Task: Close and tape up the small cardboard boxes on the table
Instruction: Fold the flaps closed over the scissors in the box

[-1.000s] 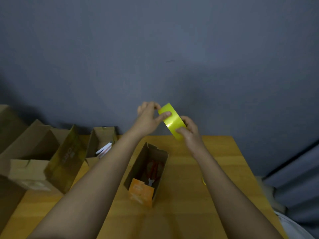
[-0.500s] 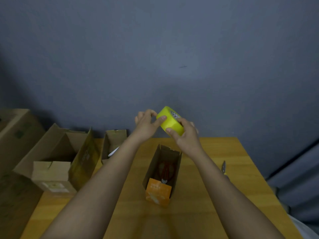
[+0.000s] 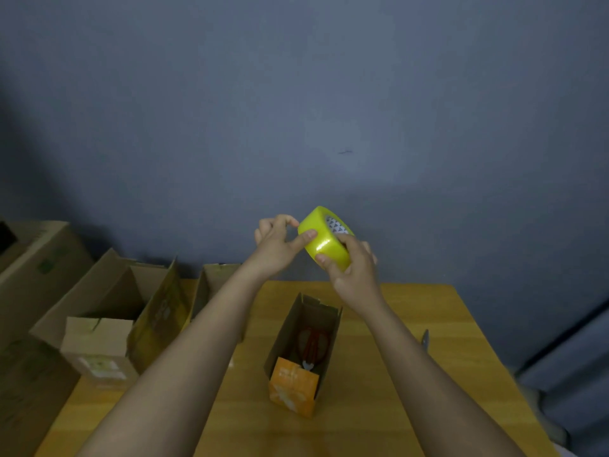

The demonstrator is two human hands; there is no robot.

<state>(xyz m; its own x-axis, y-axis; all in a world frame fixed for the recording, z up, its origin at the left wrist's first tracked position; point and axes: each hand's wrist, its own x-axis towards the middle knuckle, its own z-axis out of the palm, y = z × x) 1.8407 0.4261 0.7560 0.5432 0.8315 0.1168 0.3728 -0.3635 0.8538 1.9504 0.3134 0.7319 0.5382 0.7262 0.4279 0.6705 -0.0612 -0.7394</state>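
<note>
Tape (image 3: 324, 240), a yellow roll, is held in the air above the far end of the table (image 3: 412, 374), in front of the grey wall (image 3: 296, 110). The roll is gripped by the right hand (image 3: 354, 270), thumb on the outer band and fingers curled round the far side. The left hand (image 3: 278, 245) is set against the roll's near edge, its thumb pressed on the band and its fingers curled behind; whether a free end is pinched cannot be told.

Directly below, a small box (image 3: 301, 351) stands on the table with its top open, an orange flap at its near end. A red-handled tool, probably scissors (image 3: 313, 346), lies inside. No tape is seen on the box.

The step in hand is judged to be the locating of the tape's free end. The box has not yet been closed. The next move calls for the end to be lifted and a length drawn off; the flaps must also be folded shut before tape is applied.

Larger open boxes (image 3: 108, 311) stand at the left. A thin metal object (image 3: 425, 339) lies at the right, partly hidden by the right forearm.
</note>
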